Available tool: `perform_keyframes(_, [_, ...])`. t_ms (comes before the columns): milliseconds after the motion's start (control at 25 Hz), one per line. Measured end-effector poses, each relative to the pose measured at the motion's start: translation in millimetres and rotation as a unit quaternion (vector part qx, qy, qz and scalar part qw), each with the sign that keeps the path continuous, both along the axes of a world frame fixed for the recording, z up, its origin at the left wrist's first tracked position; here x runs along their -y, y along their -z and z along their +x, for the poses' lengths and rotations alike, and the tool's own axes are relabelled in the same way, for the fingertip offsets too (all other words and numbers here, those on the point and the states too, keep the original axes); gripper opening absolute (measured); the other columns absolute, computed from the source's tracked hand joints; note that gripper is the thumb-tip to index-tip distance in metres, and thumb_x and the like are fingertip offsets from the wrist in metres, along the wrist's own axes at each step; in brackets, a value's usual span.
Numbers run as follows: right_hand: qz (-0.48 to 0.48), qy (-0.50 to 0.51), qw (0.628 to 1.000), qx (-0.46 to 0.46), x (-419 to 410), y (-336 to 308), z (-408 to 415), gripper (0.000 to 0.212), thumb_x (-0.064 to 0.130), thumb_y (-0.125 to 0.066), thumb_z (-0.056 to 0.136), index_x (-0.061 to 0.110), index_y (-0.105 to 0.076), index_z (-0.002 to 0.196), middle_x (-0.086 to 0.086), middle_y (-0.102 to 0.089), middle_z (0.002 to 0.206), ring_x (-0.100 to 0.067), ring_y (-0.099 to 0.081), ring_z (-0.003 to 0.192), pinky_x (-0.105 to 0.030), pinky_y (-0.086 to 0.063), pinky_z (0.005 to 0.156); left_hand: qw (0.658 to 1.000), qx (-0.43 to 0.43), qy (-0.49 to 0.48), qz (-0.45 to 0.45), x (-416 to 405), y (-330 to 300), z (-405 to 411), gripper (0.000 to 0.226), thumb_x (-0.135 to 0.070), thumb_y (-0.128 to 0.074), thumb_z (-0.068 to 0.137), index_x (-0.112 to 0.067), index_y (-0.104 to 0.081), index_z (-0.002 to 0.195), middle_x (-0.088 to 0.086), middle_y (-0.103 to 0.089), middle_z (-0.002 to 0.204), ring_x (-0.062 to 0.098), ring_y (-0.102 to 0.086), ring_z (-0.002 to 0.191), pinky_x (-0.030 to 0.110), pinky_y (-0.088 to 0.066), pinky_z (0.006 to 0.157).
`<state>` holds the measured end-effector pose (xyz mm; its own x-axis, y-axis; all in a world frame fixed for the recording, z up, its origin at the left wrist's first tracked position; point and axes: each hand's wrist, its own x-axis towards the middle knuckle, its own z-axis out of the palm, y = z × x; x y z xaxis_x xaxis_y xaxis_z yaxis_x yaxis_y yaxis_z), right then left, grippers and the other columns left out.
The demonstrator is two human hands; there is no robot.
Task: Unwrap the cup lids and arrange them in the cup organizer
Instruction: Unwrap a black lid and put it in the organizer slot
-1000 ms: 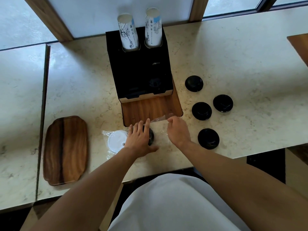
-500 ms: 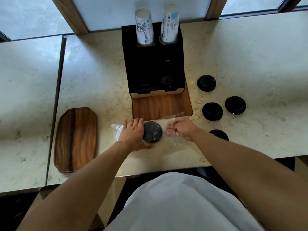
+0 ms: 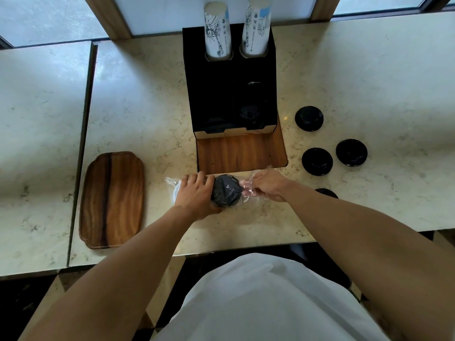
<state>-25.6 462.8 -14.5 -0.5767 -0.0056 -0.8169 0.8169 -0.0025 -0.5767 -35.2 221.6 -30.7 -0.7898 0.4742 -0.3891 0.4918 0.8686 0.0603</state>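
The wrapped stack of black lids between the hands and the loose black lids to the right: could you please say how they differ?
The wrapped stack of black lids sits in clear plastic; the loose black lids are bare. The left hand steadies the stack while the right hand pinches its wrap; the loose ones lie untouched, spread singly. Both rest on the counter.

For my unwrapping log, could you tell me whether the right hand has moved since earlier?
Yes: against the organizer's wooden base, the right hand has shifted left toward the wrapped lids and now pinches the plastic wrap.
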Motion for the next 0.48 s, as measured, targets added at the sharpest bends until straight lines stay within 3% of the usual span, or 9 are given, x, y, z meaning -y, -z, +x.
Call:
perform_keyframes(120, [0.038,-0.052,0.998,-0.019,0.5,2.9,0.5,0.016,-0.002,-0.075,0.083,-0.017,-0.071,0.088,-0.014,-0.069,0.072,-0.012,-0.065,0.056,-0.018,-0.050,0.046,1.000,-0.005,0.000,0.001,1.8,3.1,-0.7,0.105,-0.078,-0.068,0.069,-0.018,-0.033,0.147,0.014,-0.044,0.144,0.036,-0.041,0.133,0.051,-0.028,0.116])
perform_keyframes(240, [0.051,-0.115,0.991,-0.033,2.4,-0.2,2.8,0.017,0.017,-0.080,0.083,0.000,-0.077,0.082,-0.003,-0.068,0.065,-0.004,-0.056,0.048,-0.016,-0.045,0.044,1.000,-0.010,-0.006,0.007,4.3,6.3,1.0,0.104,-0.075,-0.071,0.069,-0.017,-0.034,0.147,0.015,-0.044,0.145,0.036,-0.041,0.133,0.050,-0.028,0.115])
perform_keyframes(320, [0.032,-0.118,0.992,-0.034,5.1,0.0,1.5,0.028,0.020,-0.081,0.083,-0.003,-0.077,0.098,-0.005,-0.074,0.086,-0.011,-0.068,0.070,-0.023,-0.058,0.062,1.000,-0.014,-0.013,0.020,6.5,7.6,1.7,0.102,-0.075,-0.072,0.069,-0.018,-0.036,0.146,0.014,-0.045,0.144,0.036,-0.042,0.132,0.049,-0.028,0.114])
perform_keyframes(400, [0.033,-0.118,0.992,-0.028,6.8,1.9,0.3,0.028,0.009,-0.074,0.090,-0.009,-0.071,0.111,-0.015,-0.072,0.110,-0.026,-0.069,0.092,-0.039,-0.060,0.089,0.999,-0.016,-0.016,0.027,8.2,8.4,1.9,0.101,-0.075,-0.071,0.069,-0.019,-0.037,0.145,0.014,-0.046,0.144,0.036,-0.043,0.131,0.049,-0.029,0.114])
perform_keyframes(440, [0.045,-0.129,0.990,-0.028,7.1,1.7,0.5,0.026,0.005,-0.069,0.093,-0.009,-0.069,0.115,-0.020,-0.070,0.115,-0.028,-0.067,0.094,-0.040,-0.057,0.094,0.999,-0.018,-0.016,0.027,8.7,8.7,2.3,0.100,-0.075,-0.071,0.070,-0.019,-0.038,0.145,0.014,-0.047,0.144,0.036,-0.043,0.131,0.049,-0.030,0.113])
perform_keyframes(480, [0.056,-0.140,0.988,-0.033,8.1,1.4,1.1,0.026,0.003,-0.067,0.094,-0.008,-0.069,0.117,-0.022,-0.070,0.116,-0.026,-0.065,0.091,-0.036,-0.055,0.090,0.999,-0.021,-0.016,0.027,8.9,8.9,2.8,0.099,-0.075,-0.070,0.070,-0.019,-0.038,0.145,0.014,-0.047,0.144,0.036,-0.044,0.130,0.049,-0.031,0.113])
